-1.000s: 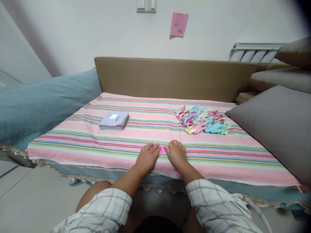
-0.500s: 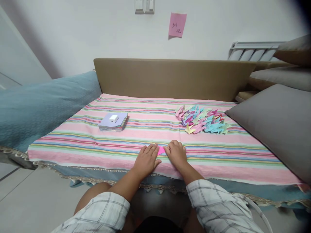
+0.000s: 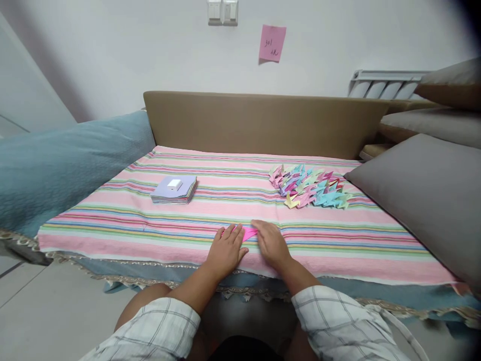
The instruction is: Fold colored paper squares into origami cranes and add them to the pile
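Observation:
A bright pink piece of folded paper (image 3: 249, 233) lies on the striped cloth near the front edge, partly covered by both hands. My left hand (image 3: 226, 250) rests flat over its left part, fingers stretched out and thumb apart. At the paper's right end is my right hand (image 3: 272, 244), its fingers extended and touching or just over the tip; what lies beneath them is hidden. Behind it and to the right, a cluster of folded paper cranes (image 3: 311, 188) in many colours covers part of the cloth.
A stack of coloured paper sheets (image 3: 165, 194) with a small white block (image 3: 174, 185) on top sits at the left. Grey cushions (image 3: 417, 185) border the right side, and a brown backrest (image 3: 263, 123) runs along the wall. The striped cloth (image 3: 124, 225) covers the seat.
My right hand's curled fingers have straightened out over the paper's right end, and a little more pink shows. The left hand stays flat. The view has shifted slightly.

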The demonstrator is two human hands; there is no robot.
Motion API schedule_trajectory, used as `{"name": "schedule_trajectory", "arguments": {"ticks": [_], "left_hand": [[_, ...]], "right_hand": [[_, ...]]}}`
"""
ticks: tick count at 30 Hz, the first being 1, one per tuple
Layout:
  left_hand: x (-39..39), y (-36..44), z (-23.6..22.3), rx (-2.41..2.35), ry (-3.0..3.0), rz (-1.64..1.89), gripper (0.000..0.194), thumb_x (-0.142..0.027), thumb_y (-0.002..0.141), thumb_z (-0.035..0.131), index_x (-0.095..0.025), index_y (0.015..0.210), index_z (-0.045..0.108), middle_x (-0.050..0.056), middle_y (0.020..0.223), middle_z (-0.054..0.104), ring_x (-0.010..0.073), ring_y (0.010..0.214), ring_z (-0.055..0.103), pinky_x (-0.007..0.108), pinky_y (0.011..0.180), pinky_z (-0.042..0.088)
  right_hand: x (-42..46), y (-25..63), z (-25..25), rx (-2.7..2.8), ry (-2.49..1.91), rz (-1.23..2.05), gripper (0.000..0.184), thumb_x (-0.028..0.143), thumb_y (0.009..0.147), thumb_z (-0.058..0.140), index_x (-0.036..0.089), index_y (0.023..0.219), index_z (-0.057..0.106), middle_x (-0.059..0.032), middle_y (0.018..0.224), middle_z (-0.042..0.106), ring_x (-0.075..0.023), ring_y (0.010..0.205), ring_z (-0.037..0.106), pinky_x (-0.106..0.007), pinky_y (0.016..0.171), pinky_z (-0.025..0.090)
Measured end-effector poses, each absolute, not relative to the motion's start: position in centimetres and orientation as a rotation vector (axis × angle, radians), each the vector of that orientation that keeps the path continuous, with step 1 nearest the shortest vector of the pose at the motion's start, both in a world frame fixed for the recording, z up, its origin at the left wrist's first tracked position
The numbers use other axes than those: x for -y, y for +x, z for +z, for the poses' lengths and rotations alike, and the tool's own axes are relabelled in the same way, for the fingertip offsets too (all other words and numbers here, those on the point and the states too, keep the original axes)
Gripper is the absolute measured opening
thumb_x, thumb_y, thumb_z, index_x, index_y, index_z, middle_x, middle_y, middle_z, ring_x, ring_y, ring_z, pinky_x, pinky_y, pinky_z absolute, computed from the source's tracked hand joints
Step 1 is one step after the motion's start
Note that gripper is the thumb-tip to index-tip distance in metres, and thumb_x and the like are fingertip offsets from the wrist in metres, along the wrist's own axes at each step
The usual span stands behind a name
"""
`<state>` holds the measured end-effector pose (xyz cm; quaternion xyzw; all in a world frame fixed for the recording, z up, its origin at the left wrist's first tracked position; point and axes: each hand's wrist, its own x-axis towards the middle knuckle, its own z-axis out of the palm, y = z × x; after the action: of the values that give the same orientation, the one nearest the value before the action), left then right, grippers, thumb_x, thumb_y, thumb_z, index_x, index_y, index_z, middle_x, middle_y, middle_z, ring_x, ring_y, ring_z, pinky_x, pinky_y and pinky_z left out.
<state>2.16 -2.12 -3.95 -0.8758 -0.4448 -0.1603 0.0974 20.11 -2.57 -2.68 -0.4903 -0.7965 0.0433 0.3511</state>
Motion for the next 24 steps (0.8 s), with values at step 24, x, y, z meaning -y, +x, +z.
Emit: {"name": "schedule_trajectory", "arguments": {"ticks": [24], "left_hand": [[0.5, -1.5, -2.2, 1.546, -2.518, -0.676, 0.02, -0.03, 0.086, 0.051, -0.027, 0.091, 0.07, 0.005, 0.083, 0.064, 0.0192, 0.08, 0.051, 0.031, 0.07, 0.038]], "right_hand": [[3.2, 17.3, -4.8, 2.31, -1.397, -0.156, 0.043, 0.04, 0.091, 0.041, 0.018, 0.127, 0.05, -0.0098, 0.134, 0.048, -0.0239, 0.124, 0.044, -0.045, 0.106, 0.024]]}}
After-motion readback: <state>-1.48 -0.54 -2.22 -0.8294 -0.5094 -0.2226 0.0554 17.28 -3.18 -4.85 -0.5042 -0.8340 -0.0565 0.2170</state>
